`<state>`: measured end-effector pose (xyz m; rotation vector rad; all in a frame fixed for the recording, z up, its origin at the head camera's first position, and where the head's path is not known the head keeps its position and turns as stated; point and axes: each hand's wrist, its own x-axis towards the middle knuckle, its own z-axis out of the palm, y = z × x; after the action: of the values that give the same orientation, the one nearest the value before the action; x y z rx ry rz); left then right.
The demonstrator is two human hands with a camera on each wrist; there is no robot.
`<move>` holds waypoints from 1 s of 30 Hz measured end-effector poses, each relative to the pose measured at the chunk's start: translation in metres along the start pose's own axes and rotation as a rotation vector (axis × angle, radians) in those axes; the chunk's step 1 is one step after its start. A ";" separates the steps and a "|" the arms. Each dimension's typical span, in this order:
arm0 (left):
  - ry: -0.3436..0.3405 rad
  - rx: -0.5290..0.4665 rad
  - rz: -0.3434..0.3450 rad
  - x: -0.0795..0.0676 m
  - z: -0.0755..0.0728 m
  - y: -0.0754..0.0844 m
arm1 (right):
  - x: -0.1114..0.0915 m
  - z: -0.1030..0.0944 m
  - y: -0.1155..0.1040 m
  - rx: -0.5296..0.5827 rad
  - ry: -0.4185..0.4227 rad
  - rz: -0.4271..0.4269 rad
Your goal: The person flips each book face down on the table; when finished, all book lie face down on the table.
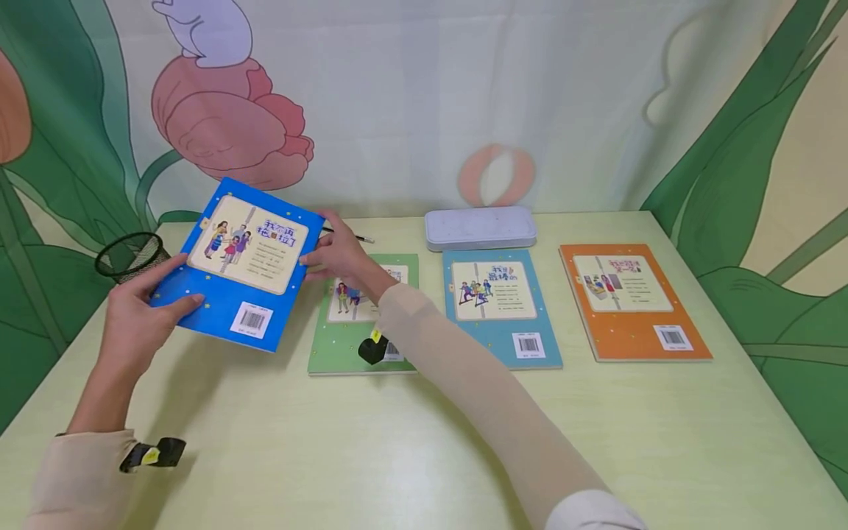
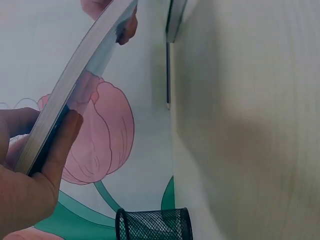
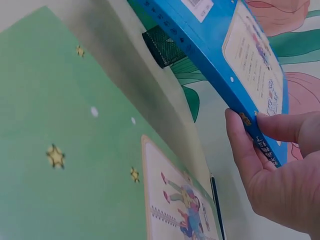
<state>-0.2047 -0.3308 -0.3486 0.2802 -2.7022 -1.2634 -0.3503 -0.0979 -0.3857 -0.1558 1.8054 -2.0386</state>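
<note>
A blue book (image 1: 218,309) is held tilted above the table's left side, its back cover with a barcode facing up. My left hand (image 1: 142,313) grips its left edge, thumb on the cover; in the left wrist view the page edges show between thumb and fingers (image 2: 65,145). The right hand (image 1: 344,254) pinches the spine edge at the upper right, and the right wrist view shows that thumb on the cover. Below the right forearm lies a green book (image 1: 324,361), partly hidden by the hand and sleeve.
A light blue book (image 1: 490,338) and an orange book (image 1: 629,335) lie to the right. Behind them is a pale pencil case (image 1: 480,230). A pencil (image 1: 363,238) lies near the back edge. The black mesh pen holder (image 2: 154,225) stands at the left, partly behind the left hand.
</note>
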 end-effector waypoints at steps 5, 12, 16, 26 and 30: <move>-0.050 0.067 0.031 0.002 0.001 -0.008 | 0.002 0.001 0.001 -0.115 0.022 -0.007; -0.132 0.126 -0.009 0.010 -0.005 -0.024 | 0.006 0.006 0.003 -0.175 -0.013 0.033; -0.184 0.182 -0.057 0.013 -0.008 -0.035 | 0.006 0.011 0.006 -0.234 -0.021 0.042; -0.337 0.256 -0.089 0.023 -0.008 -0.050 | 0.007 0.017 0.016 -0.359 0.001 0.083; -0.370 0.283 -0.109 0.026 -0.006 -0.055 | 0.008 0.020 0.018 -0.399 0.005 0.121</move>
<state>-0.2229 -0.3757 -0.3857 0.2482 -3.2290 -1.0414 -0.3468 -0.1207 -0.4021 -0.1504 2.1495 -1.5802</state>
